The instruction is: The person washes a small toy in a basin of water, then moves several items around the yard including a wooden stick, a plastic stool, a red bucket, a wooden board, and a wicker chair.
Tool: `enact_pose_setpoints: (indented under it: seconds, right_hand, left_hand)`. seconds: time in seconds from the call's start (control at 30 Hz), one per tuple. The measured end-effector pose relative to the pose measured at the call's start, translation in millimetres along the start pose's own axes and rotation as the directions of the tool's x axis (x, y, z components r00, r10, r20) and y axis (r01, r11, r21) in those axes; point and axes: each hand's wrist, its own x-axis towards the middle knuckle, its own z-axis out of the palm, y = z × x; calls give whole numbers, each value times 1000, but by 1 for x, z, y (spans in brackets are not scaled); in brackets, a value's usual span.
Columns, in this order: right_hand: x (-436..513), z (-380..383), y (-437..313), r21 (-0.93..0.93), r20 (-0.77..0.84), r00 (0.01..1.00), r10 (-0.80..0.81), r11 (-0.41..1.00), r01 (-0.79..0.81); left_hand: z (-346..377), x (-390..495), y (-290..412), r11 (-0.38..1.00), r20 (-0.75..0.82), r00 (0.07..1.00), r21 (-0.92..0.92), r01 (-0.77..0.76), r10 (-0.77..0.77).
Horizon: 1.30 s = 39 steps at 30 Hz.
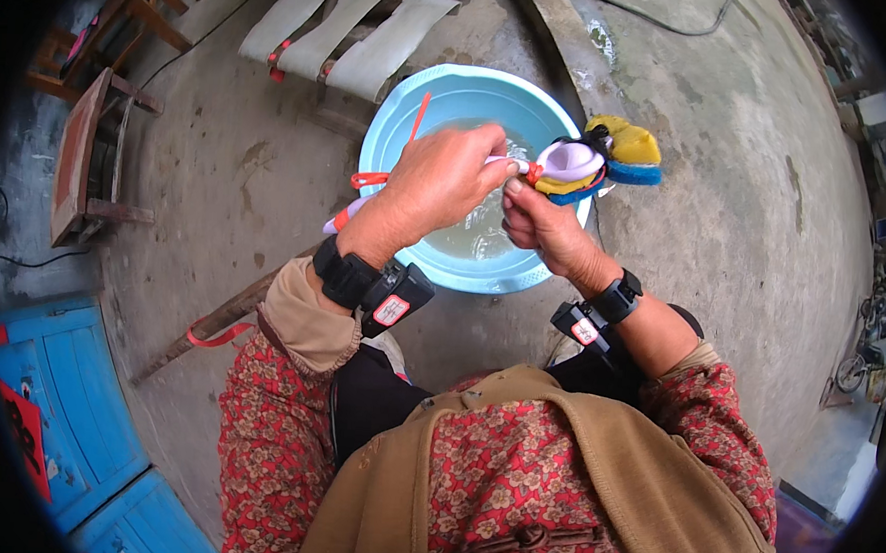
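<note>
My left hand (448, 172) grips a thin lavender handle (347, 213) over the basin, its thumb and fingers pinching the handle near the far end. At that end, red string (535, 173) is bound around it beside a lavender loop (569, 159). Yellow-and-blue sponges (634, 147) are fastened there with black ties. Just below the binding, my right hand (547, 226) is curled with its thumb against the fingers; whether it pinches a string end is hidden. Under both hands stands a light-blue plastic basin (480, 282) with cloudy water in it.
A low seat with pale straps (351, 31) stands behind the basin. To the left are a wooden stool (77, 156) and a blue wooden door (84, 385). A wooden pole (207, 332) with a red strip lies at an angle beside my left arm.
</note>
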Motion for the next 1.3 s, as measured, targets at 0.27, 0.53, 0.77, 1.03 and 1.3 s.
enact_pose_setpoints:
  seconds: [0.27, 0.53, 0.77, 1.03, 1.3]
  right_hand:
    - [3, -4, 5, -7, -57, 998, 3, 1000, -4]
    - [1, -31, -11, -469, -48, 996, 72, 879, -86]
    - [0, -50, -13, -543, -20, 993, 115, 833, -108]
    - [-3, -39, -11, -920, -40, 562, -826, 250, 302]
    - [-3, -37, -22, -928, 96, 518, -850, 111, 355]
  left_hand:
    - [8, 0, -33, 996, 14, 1000, 84, -12, 10]
    - [-14, 7, -49, 886, 180, 958, -372, 276, -223]
    - [-26, 10, -42, 900, 58, 966, -353, 255, -251]
    - [-15, 14, -58, 921, 50, 975, -322, 219, -215]
    - [-2, 15, -55, 880, 92, 953, -366, 303, -290]
